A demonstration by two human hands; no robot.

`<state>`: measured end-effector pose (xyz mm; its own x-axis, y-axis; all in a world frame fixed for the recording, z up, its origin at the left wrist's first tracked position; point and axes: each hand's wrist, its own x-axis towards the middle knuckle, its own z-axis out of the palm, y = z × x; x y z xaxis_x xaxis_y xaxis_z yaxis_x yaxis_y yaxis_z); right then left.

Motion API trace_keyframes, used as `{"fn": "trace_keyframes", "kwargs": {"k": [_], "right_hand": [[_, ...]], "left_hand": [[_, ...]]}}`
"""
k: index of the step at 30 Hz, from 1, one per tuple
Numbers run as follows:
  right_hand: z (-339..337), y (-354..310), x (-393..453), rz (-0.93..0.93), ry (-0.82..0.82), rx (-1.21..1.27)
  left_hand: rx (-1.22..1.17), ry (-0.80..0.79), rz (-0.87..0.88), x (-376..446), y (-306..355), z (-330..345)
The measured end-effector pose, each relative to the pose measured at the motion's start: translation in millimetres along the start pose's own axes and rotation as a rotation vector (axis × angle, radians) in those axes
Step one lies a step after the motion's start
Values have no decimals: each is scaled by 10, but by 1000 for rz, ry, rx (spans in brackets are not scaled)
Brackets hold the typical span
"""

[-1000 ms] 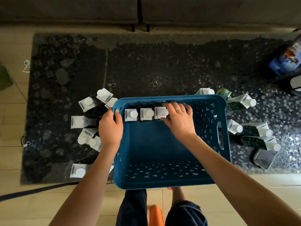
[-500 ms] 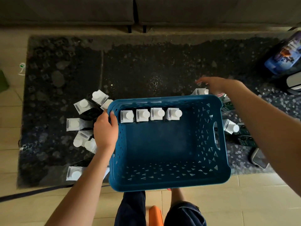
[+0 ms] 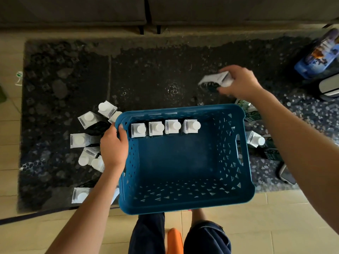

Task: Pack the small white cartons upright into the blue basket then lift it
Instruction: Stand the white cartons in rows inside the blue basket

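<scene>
The blue basket (image 3: 185,204) sits on the near edge of a dark rug. Several small white cartons (image 3: 165,127) stand upright in a row along its far wall. My left hand (image 3: 113,145) grips the basket's left rim. My right hand (image 3: 240,83) is raised beyond the basket's far right corner and holds one white carton (image 3: 214,79), tilted on its side in the air. More cartons (image 3: 86,120) lie and stand on the rug to the left of the basket. Others (image 3: 255,139) lie to its right, partly hidden by my right arm.
The dark patterned rug (image 3: 146,76) covers the floor ahead, with a sofa base (image 3: 146,13) at the back. A blue package (image 3: 319,55) and a grey object (image 3: 330,87) are at far right. A phone (image 3: 287,176) lies by my right arm.
My right hand left the row in the basket, reached out past the far right corner and picked up a carton there. My left hand stayed on the rim.
</scene>
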<state>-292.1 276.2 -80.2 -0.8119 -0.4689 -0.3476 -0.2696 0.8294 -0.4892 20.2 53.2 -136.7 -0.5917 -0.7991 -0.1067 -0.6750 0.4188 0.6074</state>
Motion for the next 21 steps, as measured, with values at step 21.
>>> {"fn": "trace_keyframes", "kwargs": {"k": [21], "right_hand": [[180, -9, -1229, -84, -367, -229]], "left_hand": [[57, 28, 25, -23, 42, -19]]}}
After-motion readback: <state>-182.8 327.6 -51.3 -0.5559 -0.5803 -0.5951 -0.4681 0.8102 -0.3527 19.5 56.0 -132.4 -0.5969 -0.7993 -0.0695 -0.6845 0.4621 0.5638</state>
